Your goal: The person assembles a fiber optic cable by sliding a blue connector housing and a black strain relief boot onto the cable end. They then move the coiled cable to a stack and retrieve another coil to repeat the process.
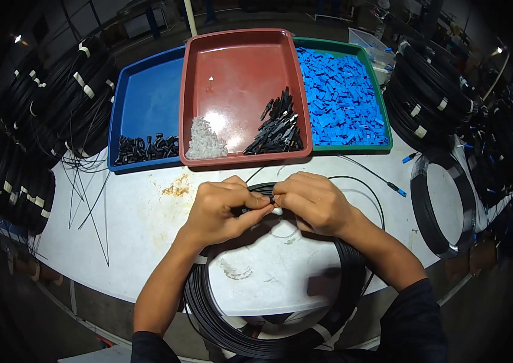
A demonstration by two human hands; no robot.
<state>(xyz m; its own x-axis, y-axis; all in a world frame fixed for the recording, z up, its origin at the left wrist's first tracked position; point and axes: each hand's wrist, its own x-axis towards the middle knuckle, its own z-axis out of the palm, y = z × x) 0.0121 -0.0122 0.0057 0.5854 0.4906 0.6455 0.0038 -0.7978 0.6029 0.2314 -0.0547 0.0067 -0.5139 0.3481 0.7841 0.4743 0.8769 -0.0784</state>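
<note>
My left hand [226, 209] and my right hand [314, 202] meet at the top of a coil of thin black cable [199, 290]. Thumbs and fingers of both are pinched together around a small dark piece [271, 201], mostly hidden by the fingertips. Just under the right fingertips shows a small white bit [277, 211]. The coil rests on the white table [129, 242], its lower part hanging over the front edge, with white bands around it. A loose loop of cable curves out beyond my right hand.
Behind my hands stand a blue tray [147, 103] of black sleeves, a red tray [238, 72] of clear and black parts, and a green tray [388, 130] of blue pieces. Cable coils [75, 91] pile up left; another coil [423, 209] lies right, near a blue-tipped cable [397, 189].
</note>
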